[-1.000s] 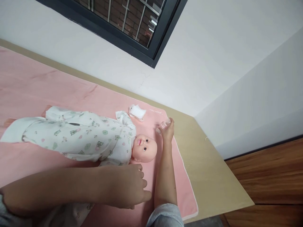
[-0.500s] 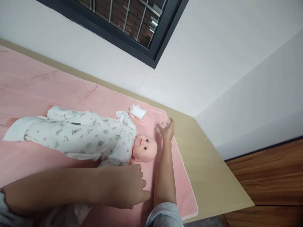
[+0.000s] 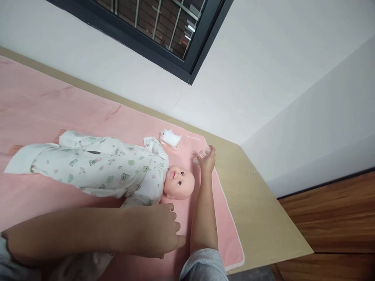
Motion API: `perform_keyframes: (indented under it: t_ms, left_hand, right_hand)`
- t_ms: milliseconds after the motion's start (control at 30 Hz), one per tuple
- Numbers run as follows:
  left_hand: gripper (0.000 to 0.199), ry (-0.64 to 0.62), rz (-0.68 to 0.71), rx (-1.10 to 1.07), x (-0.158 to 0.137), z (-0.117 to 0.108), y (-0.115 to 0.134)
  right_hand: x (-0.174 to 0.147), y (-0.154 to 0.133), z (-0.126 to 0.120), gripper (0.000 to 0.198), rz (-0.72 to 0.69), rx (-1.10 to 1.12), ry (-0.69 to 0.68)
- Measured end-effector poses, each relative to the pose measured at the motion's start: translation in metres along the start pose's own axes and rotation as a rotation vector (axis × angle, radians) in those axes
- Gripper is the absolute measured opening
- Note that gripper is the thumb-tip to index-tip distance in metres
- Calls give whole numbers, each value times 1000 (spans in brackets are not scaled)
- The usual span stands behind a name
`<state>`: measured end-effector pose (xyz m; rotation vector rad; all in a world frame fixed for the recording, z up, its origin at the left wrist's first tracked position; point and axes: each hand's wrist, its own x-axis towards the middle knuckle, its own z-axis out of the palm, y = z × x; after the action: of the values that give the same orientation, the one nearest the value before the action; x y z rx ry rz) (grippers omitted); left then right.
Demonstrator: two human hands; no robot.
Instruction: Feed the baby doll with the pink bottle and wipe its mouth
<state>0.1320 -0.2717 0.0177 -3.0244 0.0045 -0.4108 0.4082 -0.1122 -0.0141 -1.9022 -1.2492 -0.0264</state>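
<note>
Both hands show in the head view, placed around the doll's head (image 3: pixel 179 182). Left hand (image 3: pixel 159 230) lies just below that head, palm down on the pink mat (image 3: pixel 41 105), fingers loosely spread and gripping nothing; its forearm stretches along the near side of the doll (image 3: pixel 102 168). Right hand (image 3: pixel 207 160) is just beyond the doll's head, toward the mat's far corner, with its fingers curled around a small clear bottle (image 3: pixel 202 154), only partly visible past the fingers. The doll lies on its back in a white printed sleepsuit, legs pointing away from the bottle. Above the doll's head, near the mat's far edge, rests a small white packet (image 3: pixel 170 138) beside a raised sleeve. The mat covers a pale wooden table (image 3: pixel 260 218) set against a white wall under a dark-framed window (image 3: pixel 164 27). The bottle looks light, rigid and smooth, likely slippery plastic, so a wrap around its body, as now, seems the surest hold. The doll looks light, with a hard head and soft clothed body.
</note>
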Motion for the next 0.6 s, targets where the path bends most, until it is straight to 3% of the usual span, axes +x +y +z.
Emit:
perform_keyframes:
  t_ms: [300,600]
  left_hand:
    - [33,-27,-2,-6,-2,0,0]
    - [36,-50,2,-8,-1,0,0]
  right_hand:
    - [-3,-6,-3,63,0,-12,-11]
    - [-2,7,5,67,-28,24,5]
